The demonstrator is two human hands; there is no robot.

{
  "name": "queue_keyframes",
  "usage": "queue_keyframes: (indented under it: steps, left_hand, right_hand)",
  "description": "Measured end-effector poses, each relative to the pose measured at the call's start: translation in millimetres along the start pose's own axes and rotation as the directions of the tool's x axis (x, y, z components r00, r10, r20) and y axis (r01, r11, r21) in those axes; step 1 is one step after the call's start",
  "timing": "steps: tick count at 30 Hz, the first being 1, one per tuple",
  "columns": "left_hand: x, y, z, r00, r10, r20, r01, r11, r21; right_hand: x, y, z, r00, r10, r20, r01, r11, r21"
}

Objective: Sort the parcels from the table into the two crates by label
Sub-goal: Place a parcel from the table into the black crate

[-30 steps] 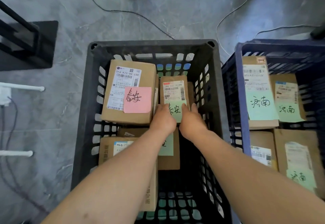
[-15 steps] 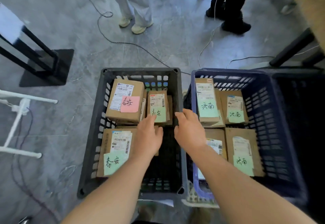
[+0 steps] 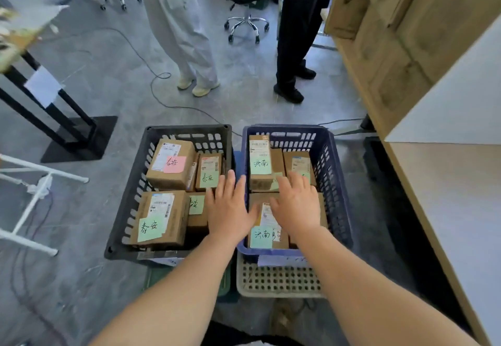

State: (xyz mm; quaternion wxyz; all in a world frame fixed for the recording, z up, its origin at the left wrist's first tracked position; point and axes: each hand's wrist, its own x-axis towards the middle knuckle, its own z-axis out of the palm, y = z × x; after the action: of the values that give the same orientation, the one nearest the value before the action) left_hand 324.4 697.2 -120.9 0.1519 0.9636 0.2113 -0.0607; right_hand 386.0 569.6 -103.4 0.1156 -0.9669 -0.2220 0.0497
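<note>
Two crates stand side by side on the floor. The black crate (image 3: pixel 127 207) on the left holds several brown cardboard parcels, one with a pink note (image 3: pixel 174 164), the others with green notes such as the front one (image 3: pixel 150 228). The blue crate (image 3: pixel 336 183) on the right holds several parcels with green notes (image 3: pixel 260 167). My left hand (image 3: pixel 229 208) hovers flat and empty over the gap between the crates. My right hand (image 3: pixel 296 204) is spread open above the blue crate's parcels, hiding parts of them.
A light wooden table (image 3: pixel 447 210) runs along the right edge. Two people stand behind the crates (image 3: pixel 189 47) (image 3: pixel 295 47). Cables trail across the grey floor. A black stand (image 3: pixel 70 134) and white frame (image 3: pixel 35 191) sit left. A beige crate (image 3: pixel 276 280) lies under the blue one.
Both hands let go of the small parcel in the black crate and pulled back with fingers spread. The view rose and widened, showing the people and the table.
</note>
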Motion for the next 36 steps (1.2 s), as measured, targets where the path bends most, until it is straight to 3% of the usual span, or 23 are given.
queue_keyframes:
  steps: [8, 15, 19, 24, 36]
  left_hand:
    - [-29, 62, -13, 0.958, 0.287, -0.016, -0.285, 0.954, 0.097]
    - [-80, 100, -2, 0.869, 0.495, 0.017, -0.495, 0.867, 0.052]
    - [-106, 113, 10, 0.818, 0.572, 0.064, -0.575, 0.816, 0.064]
    - [-151, 142, 22, 0.707, 0.699, 0.106, -0.706, 0.707, 0.043]
    - [-255, 230, 45, 0.563, 0.812, 0.151, -0.825, 0.563, 0.049]
  right_hand:
    - [-68, 44, -48, 0.971, 0.179, -0.161, -0.184, 0.983, -0.02]
    - [-152, 55, -61, 0.913, 0.377, -0.154, -0.388, 0.92, -0.052]
    - [-197, 57, -65, 0.85, 0.499, -0.166, -0.509, 0.86, -0.022]
    - [-255, 74, -70, 0.746, 0.646, -0.16, -0.655, 0.756, -0.007]
    - [-389, 137, -100, 0.583, 0.743, -0.331, -0.77, 0.635, 0.069]
